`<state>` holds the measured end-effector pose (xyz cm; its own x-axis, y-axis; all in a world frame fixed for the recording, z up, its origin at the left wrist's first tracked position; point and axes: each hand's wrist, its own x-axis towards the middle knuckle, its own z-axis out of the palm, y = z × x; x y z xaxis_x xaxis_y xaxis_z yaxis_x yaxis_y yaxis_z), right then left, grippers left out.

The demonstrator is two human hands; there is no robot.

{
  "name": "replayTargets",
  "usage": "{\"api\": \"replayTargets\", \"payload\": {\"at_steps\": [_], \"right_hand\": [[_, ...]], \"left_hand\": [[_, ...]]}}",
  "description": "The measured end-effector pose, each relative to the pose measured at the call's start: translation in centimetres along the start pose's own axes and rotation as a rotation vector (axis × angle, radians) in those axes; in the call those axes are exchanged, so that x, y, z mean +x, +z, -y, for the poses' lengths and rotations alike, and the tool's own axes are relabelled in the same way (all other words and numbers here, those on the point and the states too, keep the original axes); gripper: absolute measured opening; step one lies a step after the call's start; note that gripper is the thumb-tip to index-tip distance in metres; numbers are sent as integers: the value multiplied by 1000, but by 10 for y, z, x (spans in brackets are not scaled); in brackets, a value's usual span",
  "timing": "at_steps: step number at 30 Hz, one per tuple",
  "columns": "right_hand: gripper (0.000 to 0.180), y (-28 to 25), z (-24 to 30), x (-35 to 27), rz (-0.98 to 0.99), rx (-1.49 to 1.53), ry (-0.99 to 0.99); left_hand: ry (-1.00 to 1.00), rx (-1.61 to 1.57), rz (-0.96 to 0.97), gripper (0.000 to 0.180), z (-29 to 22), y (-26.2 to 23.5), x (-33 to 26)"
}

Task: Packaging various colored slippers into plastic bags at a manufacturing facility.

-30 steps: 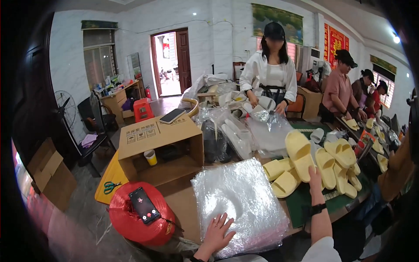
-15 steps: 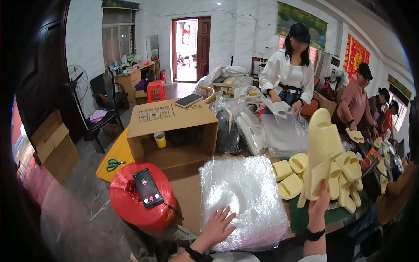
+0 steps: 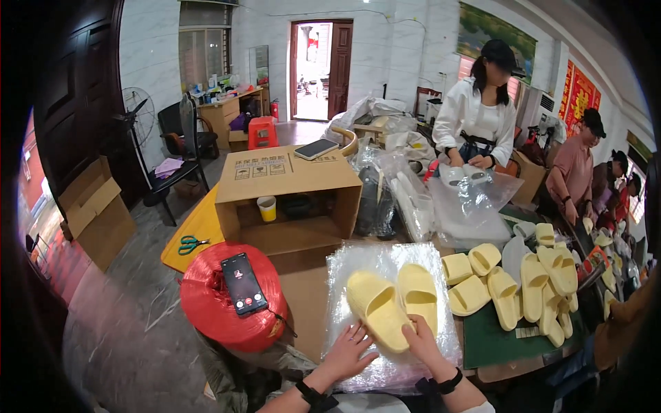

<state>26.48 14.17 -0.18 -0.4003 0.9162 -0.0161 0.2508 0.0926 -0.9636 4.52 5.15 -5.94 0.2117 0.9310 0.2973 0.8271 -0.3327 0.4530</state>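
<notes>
Head view. Item: pair of yellow slippers (image 3: 392,306), lying on the clear plastic bag (image 3: 385,275), long axes running away from you. Your left hand (image 3: 348,351) rests open beside the heels; your right hand (image 3: 420,341) touches them, fingers spread, nearer.

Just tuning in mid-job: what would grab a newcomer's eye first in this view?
First, the pair of pale yellow slippers lying on a stack of clear plastic bags at the centre, with the left hand and right hand at their near ends. Next, the red spool of twine to the left with a smartphone on top. To the right lies a heap of yellow slippers.
</notes>
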Motion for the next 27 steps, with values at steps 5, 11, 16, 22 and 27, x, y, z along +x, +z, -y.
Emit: {"api": "replayTargets", "payload": {"at_steps": [5, 11, 16, 22, 27], "right_hand": [[48, 18, 11, -13, 91, -408, -118], [60, -1, 45, -8, 115, -872, -171], [81, -20, 48, 35, 43, -1059, -245], [78, -6, 11, 87, 142, -1059, -187], [64, -1, 11, 97, 170, -1027, -159]], "left_hand": [[30, -19, -39, 56, 3, 4, 0], [19, -34, -8, 57, 4, 2, -2], [0, -35, 14, 57, 4, 1, -1], [31, -31, -1, 58, -2, -4, 0], [8, -34, -59, 60, -6, -1, -5]]}}
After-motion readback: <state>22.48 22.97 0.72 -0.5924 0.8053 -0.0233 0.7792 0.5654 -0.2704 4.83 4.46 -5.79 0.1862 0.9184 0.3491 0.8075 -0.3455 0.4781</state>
